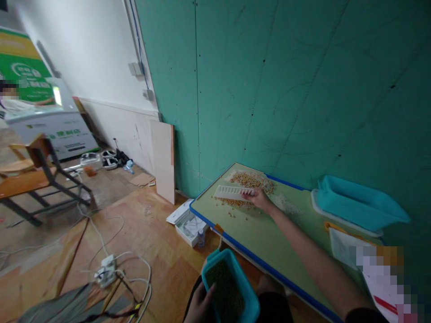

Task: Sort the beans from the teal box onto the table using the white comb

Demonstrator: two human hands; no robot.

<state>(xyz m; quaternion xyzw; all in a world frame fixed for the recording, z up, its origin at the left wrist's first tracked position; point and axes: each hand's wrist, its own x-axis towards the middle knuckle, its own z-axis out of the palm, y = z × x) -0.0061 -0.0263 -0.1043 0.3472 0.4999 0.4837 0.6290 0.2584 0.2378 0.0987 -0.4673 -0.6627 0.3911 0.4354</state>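
Note:
My right hand [256, 198] reaches over the table and is closed on one end of a white slotted tray [228, 193], long and narrow with a row of compartments. Yellow beans [249, 180] lie piled behind the tray, and more are spread beneath and in front of it. White grains [286, 204] are scattered to the right of my hand. Low by my lap, my left hand [201, 303] grips the left rim of a teal container [251, 298], thumb over the edge. Small dark green grains [224, 285] fill much of that container.
The blue-edged table [269, 242] stands against a green wall [289, 89]. On its right sit a large teal bin [360, 202] and a white bag [345, 244]. An open white box [188, 226], a bottle [201, 237] and a power strip with cables [107, 269] lie on the floor.

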